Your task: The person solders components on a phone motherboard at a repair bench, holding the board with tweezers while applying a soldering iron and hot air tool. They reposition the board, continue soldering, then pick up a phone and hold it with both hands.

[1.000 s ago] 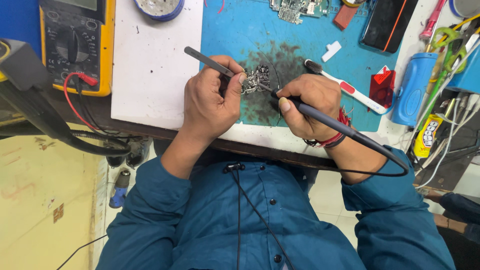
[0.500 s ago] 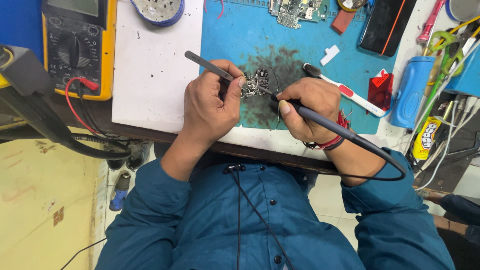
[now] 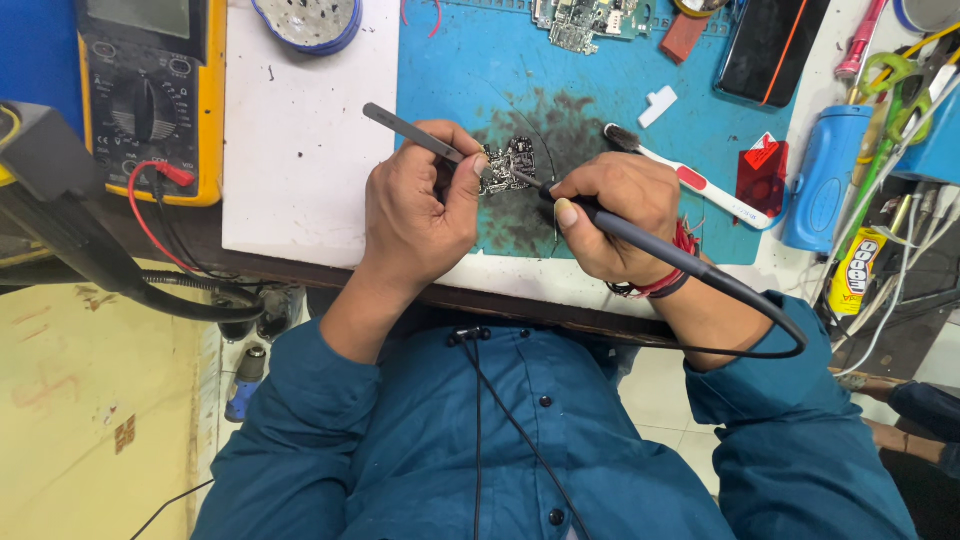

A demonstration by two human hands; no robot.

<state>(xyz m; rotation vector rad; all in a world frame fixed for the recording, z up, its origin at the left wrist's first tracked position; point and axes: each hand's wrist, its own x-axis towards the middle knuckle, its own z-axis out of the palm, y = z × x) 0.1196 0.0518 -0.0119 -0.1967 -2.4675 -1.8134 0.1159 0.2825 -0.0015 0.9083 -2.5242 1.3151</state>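
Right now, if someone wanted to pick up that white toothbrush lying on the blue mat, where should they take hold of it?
Probably by the bare white handle of the toothbrush, coming from above on its right half. It lies flat on the blue mat, and its dirty bristle end sits close to the right hand.

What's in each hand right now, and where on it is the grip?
Left hand: tweezers, pinched near the tip end. Right hand: soldering iron, gripped pen-style just behind its tip, over the small circuit board.

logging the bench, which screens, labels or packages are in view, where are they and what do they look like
Multimeter: upper left, yellow case, black face, dial, grey screen cut by the frame.
Dark phone: top right, black slab, orange stripe.
Red packet: right on blue mat, small, white label.
Yellow tube: far right, yellow and black label.
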